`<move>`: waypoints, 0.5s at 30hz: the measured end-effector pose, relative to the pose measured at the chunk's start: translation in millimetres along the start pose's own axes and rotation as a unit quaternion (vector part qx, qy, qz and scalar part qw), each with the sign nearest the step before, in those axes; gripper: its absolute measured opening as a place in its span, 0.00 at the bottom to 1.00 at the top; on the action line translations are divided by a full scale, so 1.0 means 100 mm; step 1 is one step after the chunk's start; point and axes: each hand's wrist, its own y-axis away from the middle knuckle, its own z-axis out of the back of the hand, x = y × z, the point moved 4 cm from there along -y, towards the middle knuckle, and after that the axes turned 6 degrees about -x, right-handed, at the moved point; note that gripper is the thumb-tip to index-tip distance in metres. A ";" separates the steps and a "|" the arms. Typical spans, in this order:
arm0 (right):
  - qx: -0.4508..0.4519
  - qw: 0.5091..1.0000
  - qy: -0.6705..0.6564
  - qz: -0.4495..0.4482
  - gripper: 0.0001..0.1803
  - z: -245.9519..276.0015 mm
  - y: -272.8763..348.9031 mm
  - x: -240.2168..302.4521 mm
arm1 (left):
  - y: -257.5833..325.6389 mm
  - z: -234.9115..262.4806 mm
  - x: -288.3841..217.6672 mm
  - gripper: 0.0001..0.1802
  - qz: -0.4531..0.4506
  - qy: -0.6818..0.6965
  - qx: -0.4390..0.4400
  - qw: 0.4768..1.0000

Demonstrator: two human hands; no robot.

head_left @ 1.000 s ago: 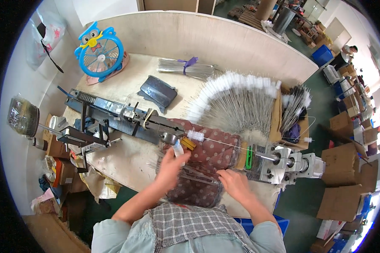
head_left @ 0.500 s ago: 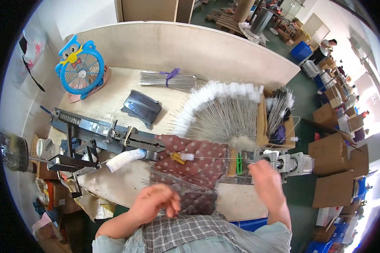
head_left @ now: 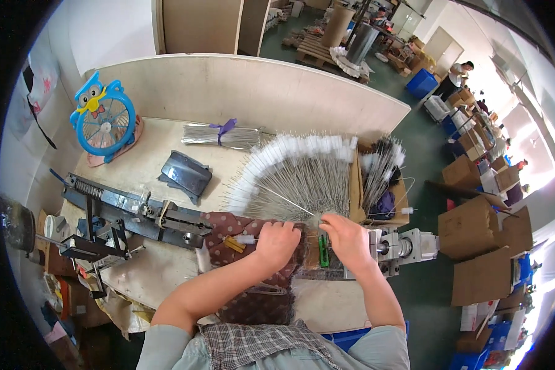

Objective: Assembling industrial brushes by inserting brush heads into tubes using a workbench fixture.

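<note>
My left hand (head_left: 279,246) is curled, knuckles up, over the thin wire stem of a small white-tipped brush (head_left: 246,239). Its fingertips are hidden, so what they grip does not show. That brush lies beside a yellow block (head_left: 233,244) on a brown polka-dot cloth (head_left: 253,302). My right hand (head_left: 346,242) pinches at the near end of a large fan of wire brushes (head_left: 296,172). One pale stem (head_left: 287,200) runs out of the fan to its fingertips. Just below those fingers sits a green clip-like piece (head_left: 324,250), beside a metal clamp device (head_left: 391,246).
A long dark metal fixture (head_left: 129,209) lies at the left, with a black frame in front. Behind are a blue fan (head_left: 106,123), a dark plastic case (head_left: 186,174) and a tied wire bundle (head_left: 197,134). A cardboard box (head_left: 356,188) of brushes stands at the right.
My left hand has moved up and right onto the brush stem. My right hand has gone from the clamp device to the near end of the fan, its fingers now pinched. The view has shifted slightly.
</note>
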 end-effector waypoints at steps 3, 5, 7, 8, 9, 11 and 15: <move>0.018 1.000 0.013 -0.018 0.07 -0.07 0.04 -0.13 | 0.01 0.00 -0.01 0.03 -0.001 -0.015 0.026 1.000; 0.063 0.997 0.008 -0.049 0.07 -0.07 0.05 -0.16 | 0.02 0.06 -0.03 0.03 -0.033 -0.024 0.048 0.998; 0.093 0.993 -0.022 -0.066 0.07 -0.04 0.06 -0.17 | -0.06 0.03 0.05 0.04 -0.024 -0.047 0.071 0.996; 0.124 0.988 -0.042 -0.084 0.08 -0.03 0.06 -0.16 | -0.12 0.02 0.11 0.05 -0.019 -0.062 0.090 0.994; 0.124 0.988 -0.046 -0.082 0.08 -0.03 0.05 -0.13 | -0.22 0.01 0.20 0.05 -0.017 -0.066 0.090 0.994; 0.122 0.989 -0.086 0.003 0.08 -0.04 -0.01 -0.01 | -0.39 -0.01 0.37 0.06 -0.029 -0.139 0.040 0.989; 0.072 0.979 -0.150 0.117 0.07 -0.19 -0.27 0.39 | -0.13 0.15 0.50 0.11 -0.047 -0.072 -0.102 0.991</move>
